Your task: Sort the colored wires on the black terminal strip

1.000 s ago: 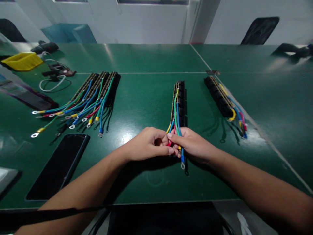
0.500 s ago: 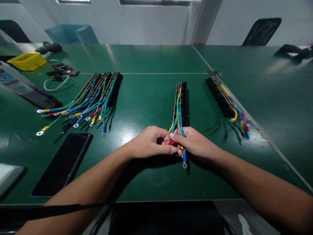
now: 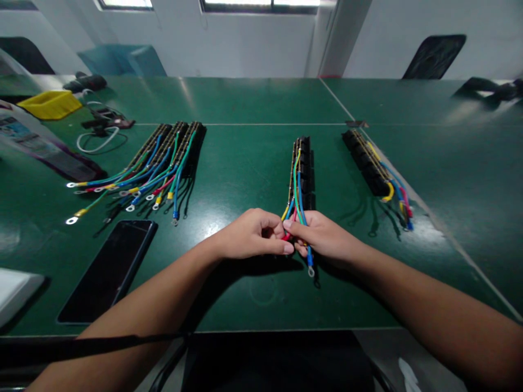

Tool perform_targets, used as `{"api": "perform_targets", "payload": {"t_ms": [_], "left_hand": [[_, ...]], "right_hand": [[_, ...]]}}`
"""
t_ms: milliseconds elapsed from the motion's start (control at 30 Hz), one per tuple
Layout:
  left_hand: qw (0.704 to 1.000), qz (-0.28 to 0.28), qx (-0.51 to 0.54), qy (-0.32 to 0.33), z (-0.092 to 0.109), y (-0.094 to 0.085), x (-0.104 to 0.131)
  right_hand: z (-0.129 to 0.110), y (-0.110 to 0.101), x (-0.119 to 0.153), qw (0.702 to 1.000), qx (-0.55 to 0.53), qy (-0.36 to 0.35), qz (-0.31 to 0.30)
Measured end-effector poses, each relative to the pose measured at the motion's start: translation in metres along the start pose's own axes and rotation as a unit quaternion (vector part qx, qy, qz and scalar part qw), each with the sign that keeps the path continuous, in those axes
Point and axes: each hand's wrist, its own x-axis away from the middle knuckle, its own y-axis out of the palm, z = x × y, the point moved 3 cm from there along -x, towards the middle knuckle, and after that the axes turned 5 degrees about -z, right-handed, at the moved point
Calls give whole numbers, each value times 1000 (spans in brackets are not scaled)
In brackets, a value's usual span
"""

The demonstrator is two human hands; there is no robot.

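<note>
In front of me on the green table lies a black terminal block point(image 3: 305, 163) with brass-coloured strips and coloured wires running toward me. My left hand point(image 3: 258, 234) pinches a red wire point(image 3: 286, 237) near its end. My right hand point(image 3: 322, 234) is closed around the bundle of wires point(image 3: 297, 201), thumb on top. A blue wire with a ring terminal point(image 3: 311, 270) sticks out below the right hand. The other wire ends are mostly hidden by my fingers.
Several wired terminal blocks point(image 3: 171, 144) lie side by side at left, another block point(image 3: 365, 162) at right. A phone point(image 3: 110, 272), a white object point(image 3: 18, 294), a bottle point(image 3: 41, 144), a yellow bin point(image 3: 51, 104) and a white cable point(image 3: 98, 147) are on the left.
The view has tilted up slightly, so things sit a little differently in it. Both hands keep nearly the same grip on the wires.
</note>
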Motion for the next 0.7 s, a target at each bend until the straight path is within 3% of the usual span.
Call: {"api": "perform_targets", "payload": {"t_ms": [700], "left_hand": [[999, -14, 30, 18, 2, 0, -2]], "right_hand": [[-2, 1, 1, 1000, -8, 0, 9]]}}
